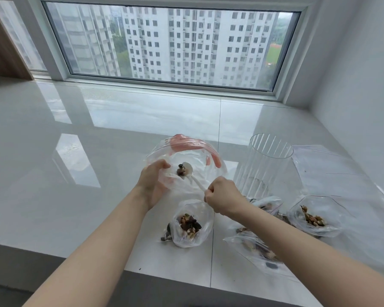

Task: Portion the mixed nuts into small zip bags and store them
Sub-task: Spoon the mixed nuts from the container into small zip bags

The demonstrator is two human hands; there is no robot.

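My left hand [152,183] grips the side of a large clear zip bag [193,151] with a red zip strip, held open above the white sill. My right hand [223,197] pinches the handle of a white plastic spoon [192,176]. The spoon's bowl is inside the large bag beside a small clump of mixed nuts [181,170]. Below my hands a small open bag [192,224] holds nuts. Another small open bag with nuts [314,218] stands at the right. More small bags with nuts [256,247] lie partly hidden under my right forearm.
A tall ribbed clear jar [265,162] stands right of the large bag. A flat clear zip bag [326,165] lies beyond it. The glossy white tiled sill [98,140] ends at a front edge near me. A window [171,45] runs along the back.
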